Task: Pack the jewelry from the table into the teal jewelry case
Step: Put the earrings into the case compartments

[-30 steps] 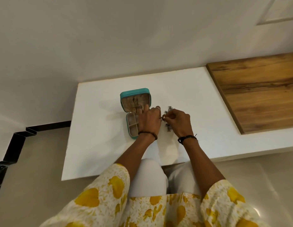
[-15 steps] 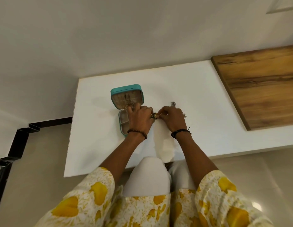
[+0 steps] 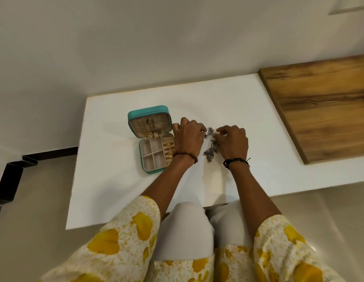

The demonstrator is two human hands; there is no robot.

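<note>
Both hands are working over the white table (image 3: 120, 180) right now, meeting above a tangle of silver jewelry (image 3: 211, 151). The left hand (image 3: 188, 139) is curling its fingers in and pinching at the far end of that tangle, with a ring showing on one finger and a brown bead bracelet (image 3: 186, 155) sitting at the wrist. The right hand (image 3: 234, 142) is coming in from the other side, fingers bent, thumb and forefinger nipping the same dark silvery cluster — the two pinches are sitting just beside each other, the metal bunched between them. The rest of the pile is trailing down from the grip toward the person, lying on the table between the two wrists; its separate pieces are too small to tell apart. A black cord band (image 3: 236, 162) is circling the right wrist.

Just to the left of the left hand, touching or nearly touching its knuckles, the teal jewelry case (image 3: 148, 110) is lying open on the table. Its lid is tilting back on the side away from the person, with a gold chain and heart pendant (image 3: 150, 134) hanging inside. The tray half is sitting nearer, showing beige compartments, and gold rings (image 3: 169, 149) are lining the roll slot closest to the left wrist.

Well off to the right of the grip, a wooden board (image 3: 323, 106) is lying on the tabletop. Yellow-flowered sleeves (image 3: 124, 237) are framing the bottom of the view.
</note>
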